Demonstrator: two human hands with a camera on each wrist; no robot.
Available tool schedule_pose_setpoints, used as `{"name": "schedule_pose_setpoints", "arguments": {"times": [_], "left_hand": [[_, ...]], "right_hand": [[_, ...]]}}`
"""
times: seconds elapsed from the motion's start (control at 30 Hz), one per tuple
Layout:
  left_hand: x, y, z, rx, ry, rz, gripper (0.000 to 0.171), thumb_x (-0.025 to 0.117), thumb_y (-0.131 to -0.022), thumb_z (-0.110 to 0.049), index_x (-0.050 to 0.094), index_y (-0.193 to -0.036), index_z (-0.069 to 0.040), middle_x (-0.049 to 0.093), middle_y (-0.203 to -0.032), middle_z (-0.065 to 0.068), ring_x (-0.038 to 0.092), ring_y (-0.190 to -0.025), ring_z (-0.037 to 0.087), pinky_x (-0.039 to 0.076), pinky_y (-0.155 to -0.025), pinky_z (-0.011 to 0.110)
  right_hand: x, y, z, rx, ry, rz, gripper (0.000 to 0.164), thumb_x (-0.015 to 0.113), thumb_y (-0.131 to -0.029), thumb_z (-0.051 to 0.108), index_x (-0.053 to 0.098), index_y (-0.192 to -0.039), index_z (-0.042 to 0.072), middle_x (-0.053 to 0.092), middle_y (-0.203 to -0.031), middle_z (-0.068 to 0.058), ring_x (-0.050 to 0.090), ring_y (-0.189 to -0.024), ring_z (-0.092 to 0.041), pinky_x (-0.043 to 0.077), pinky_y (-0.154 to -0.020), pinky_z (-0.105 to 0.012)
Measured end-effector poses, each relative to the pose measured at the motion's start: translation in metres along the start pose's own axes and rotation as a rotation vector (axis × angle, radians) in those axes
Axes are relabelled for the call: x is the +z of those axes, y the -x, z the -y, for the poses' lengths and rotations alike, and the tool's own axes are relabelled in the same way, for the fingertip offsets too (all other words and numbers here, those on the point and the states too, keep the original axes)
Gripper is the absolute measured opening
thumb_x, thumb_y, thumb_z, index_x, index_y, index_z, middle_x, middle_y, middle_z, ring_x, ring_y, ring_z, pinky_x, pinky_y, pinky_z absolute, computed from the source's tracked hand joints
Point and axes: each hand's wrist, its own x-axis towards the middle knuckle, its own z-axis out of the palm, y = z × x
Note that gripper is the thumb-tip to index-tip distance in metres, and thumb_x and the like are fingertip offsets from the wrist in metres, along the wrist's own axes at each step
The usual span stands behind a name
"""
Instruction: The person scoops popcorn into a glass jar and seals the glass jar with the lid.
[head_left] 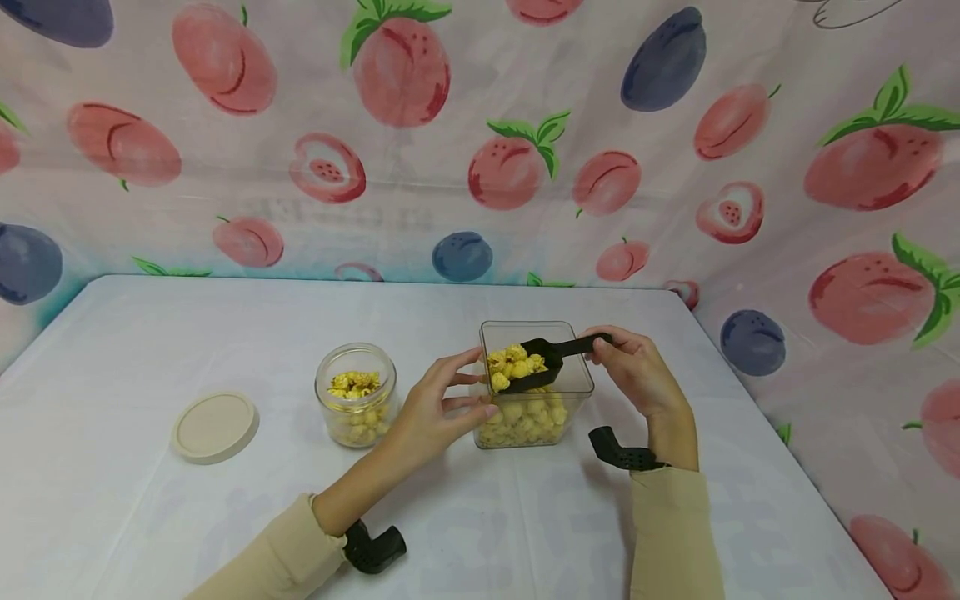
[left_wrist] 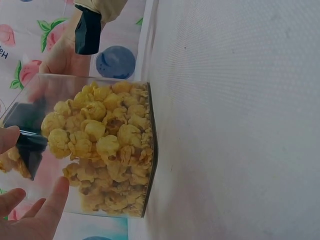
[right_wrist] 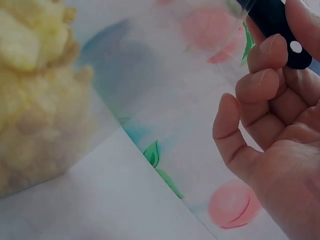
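A clear rectangular container (head_left: 579, 402) stands on the table, its lower part filled with yellow popcorn (head_left: 522, 421). My left hand (head_left: 435, 408) touches its left side, fingers spread and fairly straight, thumb near the front corner. With my right hand (head_left: 633, 367) I pinch the handle end of a black scoop (head_left: 553, 357) between thumb and fingers. The scoop's bowl, carrying popcorn, is tilted down to the left inside the container's upper part. Through the clear wall in the left wrist view, the scoop (left_wrist: 27, 117) shows above the popcorn heap (left_wrist: 107, 130).
Left of the container stands an open round glass jar (head_left: 321, 400) partly filled with popcorn. A round beige lid (head_left: 215, 427) lies farther left on the white-covered table (head_left: 480, 533). A fruit-patterned cloth (head_left: 420, 192) hangs behind and to the right.
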Motion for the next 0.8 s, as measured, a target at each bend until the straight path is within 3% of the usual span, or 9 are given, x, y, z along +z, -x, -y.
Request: {"name": "schedule_pose_setpoints", "arguments": {"times": [0.2,0.5,0.8], "left_hand": [[-0.0003,0.0004,-0.0015,-0.005,0.000,0.001,0.070,0.070,-0.083,-0.012,0.035,-0.143,-0.015,0.040,-0.138,0.010,0.052,-0.118,0.028,0.052,-0.091,0.029],[-0.0001,0.0011,-0.0026,0.001,0.000,0.001,0.069,0.069,-0.083,-0.010,0.035,-0.143,-0.013,0.040,-0.138,0.010,0.052,-0.118,0.029,0.052,-0.091,0.028],[0.0008,0.0006,-0.0019,0.003,-0.002,-0.002,0.070,0.070,-0.083,-0.010,0.035,-0.143,-0.011,0.040,-0.137,0.011,0.052,-0.117,0.029,0.052,-0.090,0.027]], "right_hand": [[-0.0016,0.0014,0.0006,0.007,-0.014,-0.030,0.023,0.049,-0.096,0.007,0.068,-0.095,0.020,0.062,-0.089,0.009,0.053,-0.089,-0.006,0.038,-0.085,-0.024],[-0.0073,0.0043,0.0007,-0.005,-0.003,-0.001,0.030,0.046,-0.095,0.000,0.068,-0.096,0.019,0.061,-0.095,0.006,0.054,-0.091,-0.008,0.038,-0.088,-0.024],[-0.0021,-0.0010,-0.0031,-0.040,-0.010,0.019,0.025,0.049,-0.095,0.004,0.068,-0.097,0.019,0.061,-0.092,0.007,0.051,-0.091,-0.007,0.033,-0.089,-0.027]]}}
